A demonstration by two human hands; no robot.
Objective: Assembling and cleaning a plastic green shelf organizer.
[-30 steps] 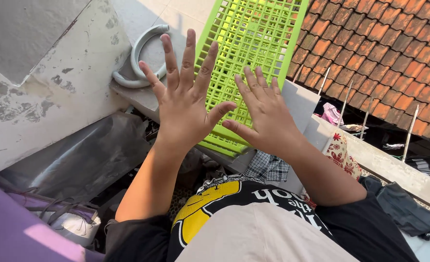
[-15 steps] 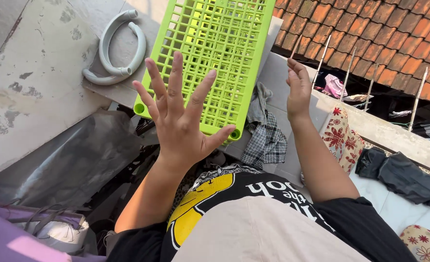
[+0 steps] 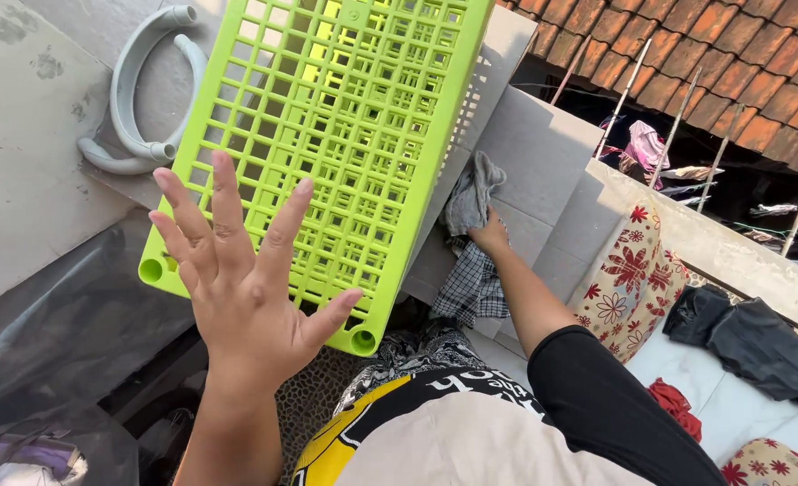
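Nearest the camera, the left hand is raised palm out in the air, its fingers spread wide and holding nothing; it hovers in front of the lower edge of the green plastic rack without clearly touching it. A little farther on, the right hand reaches down to the cloths bunched on the grey ledge, a grey one above and a checked one below. Its fingers are mostly hidden, so I cannot tell whether they have closed on the fabric; the cloths look not yet lifted. Beyond, the rack lies flat across the ledge, with a curved grey hose beside it. Farthest off are the tiled roof and a flowered cushion to the right.
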